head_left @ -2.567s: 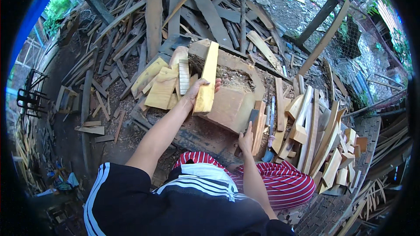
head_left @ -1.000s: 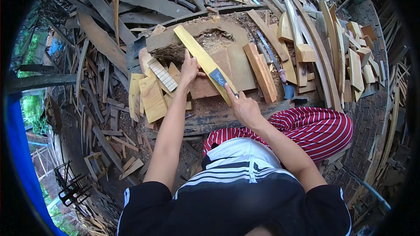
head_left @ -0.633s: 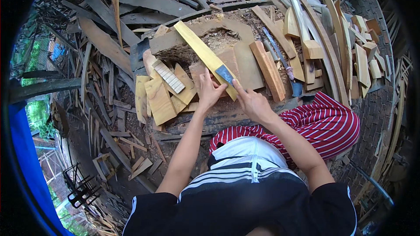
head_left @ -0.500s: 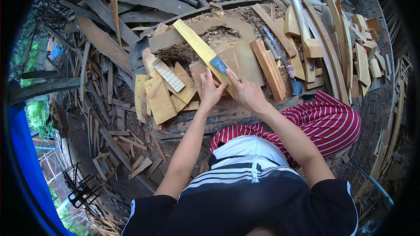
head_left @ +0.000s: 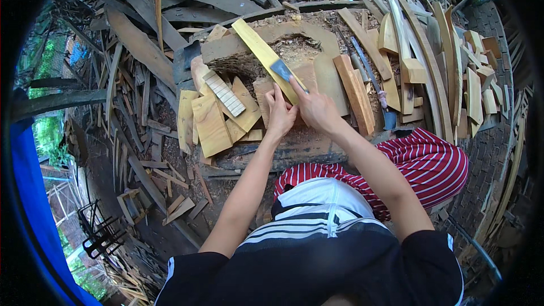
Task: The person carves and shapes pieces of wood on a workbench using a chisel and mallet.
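Observation:
A long yellow wood strip (head_left: 256, 45) lies slanted across a hollowed wooden block (head_left: 218, 51), its far end pointing up and left. My left hand (head_left: 280, 118) is closed, thumb and fingertips pinched at the near part of the strip. My right hand (head_left: 320, 112) grips a tool with a flat, dark grey blade (head_left: 280, 70) that rests on the strip's face. The right index finger stretches along the blade, and the handle is mostly hidden under the palm. Left of my hands, a small block with evenly spaced lines (head_left: 224, 94) lies on several yellow wood pieces (head_left: 212, 126).
Right of my hands stands a thick brown wood block (head_left: 355, 95), with a long blue-bladed knife (head_left: 368, 67) beyond it. Curved wood strips (head_left: 428, 68) and cut blocks crowd the far right. Scrap boards (head_left: 136, 45) pile up at the left, and a blue sheet (head_left: 34, 192) hangs there.
The blade and my right hand have slid a little up the strip, toward its far end. My left hand and the strip keep their place, while the whole view has shifted slightly.

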Action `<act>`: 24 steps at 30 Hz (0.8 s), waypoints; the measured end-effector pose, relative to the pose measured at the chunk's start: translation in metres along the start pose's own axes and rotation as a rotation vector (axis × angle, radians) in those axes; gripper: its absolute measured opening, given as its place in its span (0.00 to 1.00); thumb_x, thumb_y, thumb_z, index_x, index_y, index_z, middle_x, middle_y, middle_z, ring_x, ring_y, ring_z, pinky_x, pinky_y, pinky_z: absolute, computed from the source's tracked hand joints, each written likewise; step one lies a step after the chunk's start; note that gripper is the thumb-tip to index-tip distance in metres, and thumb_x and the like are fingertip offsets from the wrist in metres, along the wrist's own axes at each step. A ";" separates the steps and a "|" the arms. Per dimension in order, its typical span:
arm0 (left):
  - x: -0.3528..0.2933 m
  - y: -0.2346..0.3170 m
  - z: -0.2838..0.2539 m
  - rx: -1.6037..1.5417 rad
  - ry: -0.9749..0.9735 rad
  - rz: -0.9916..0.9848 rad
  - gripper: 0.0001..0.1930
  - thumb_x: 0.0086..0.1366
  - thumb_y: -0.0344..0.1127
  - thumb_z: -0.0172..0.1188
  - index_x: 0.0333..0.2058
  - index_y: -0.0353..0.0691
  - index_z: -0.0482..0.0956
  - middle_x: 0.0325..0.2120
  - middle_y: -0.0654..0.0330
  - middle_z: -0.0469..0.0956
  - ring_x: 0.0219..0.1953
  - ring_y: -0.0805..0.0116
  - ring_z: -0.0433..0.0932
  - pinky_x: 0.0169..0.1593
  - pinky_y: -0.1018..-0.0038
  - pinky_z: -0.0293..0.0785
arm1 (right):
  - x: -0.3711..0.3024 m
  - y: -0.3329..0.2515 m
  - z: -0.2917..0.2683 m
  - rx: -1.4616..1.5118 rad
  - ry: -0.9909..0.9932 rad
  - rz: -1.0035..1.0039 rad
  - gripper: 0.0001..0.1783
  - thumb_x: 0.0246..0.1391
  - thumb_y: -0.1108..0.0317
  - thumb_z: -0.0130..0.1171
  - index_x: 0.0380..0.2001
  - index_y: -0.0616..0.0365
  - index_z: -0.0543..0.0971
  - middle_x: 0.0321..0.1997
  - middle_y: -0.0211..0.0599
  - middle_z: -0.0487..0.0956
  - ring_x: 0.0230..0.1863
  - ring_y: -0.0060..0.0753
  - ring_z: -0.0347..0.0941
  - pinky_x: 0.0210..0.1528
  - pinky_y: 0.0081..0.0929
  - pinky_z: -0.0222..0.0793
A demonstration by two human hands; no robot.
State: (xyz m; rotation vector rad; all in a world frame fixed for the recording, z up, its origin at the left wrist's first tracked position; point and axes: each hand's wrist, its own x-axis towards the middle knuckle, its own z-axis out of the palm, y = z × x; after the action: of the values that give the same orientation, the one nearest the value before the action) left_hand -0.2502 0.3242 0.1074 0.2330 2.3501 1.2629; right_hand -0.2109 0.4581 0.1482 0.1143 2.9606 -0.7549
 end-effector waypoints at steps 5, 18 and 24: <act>0.004 -0.019 0.011 0.269 0.145 0.230 0.50 0.54 0.21 0.62 0.67 0.31 0.34 0.48 0.49 0.54 0.45 0.61 0.68 0.39 0.76 0.73 | 0.055 -0.006 0.009 0.002 0.028 -0.028 0.37 0.54 0.68 0.51 0.67 0.44 0.56 0.27 0.55 0.77 0.26 0.60 0.77 0.30 0.50 0.73; 0.000 -0.009 0.007 -0.011 0.021 0.111 0.50 0.54 0.23 0.63 0.67 0.33 0.35 0.48 0.49 0.54 0.37 0.64 0.71 0.40 0.74 0.74 | 0.103 -0.008 0.008 -0.016 -0.016 -0.044 0.36 0.54 0.67 0.48 0.67 0.50 0.55 0.27 0.54 0.78 0.27 0.57 0.77 0.29 0.50 0.73; -0.002 -0.027 0.007 0.277 0.209 0.323 0.51 0.53 0.25 0.65 0.67 0.32 0.36 0.48 0.49 0.55 0.35 0.66 0.72 0.39 0.75 0.75 | 0.048 -0.001 0.019 -0.012 0.047 -0.087 0.35 0.54 0.70 0.47 0.67 0.46 0.57 0.26 0.53 0.78 0.28 0.55 0.78 0.30 0.46 0.74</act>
State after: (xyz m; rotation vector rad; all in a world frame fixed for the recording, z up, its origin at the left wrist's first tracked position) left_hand -0.2440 0.3131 0.0823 0.6179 2.7512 1.1411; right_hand -0.2574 0.4504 0.1276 0.0030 3.0318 -0.7542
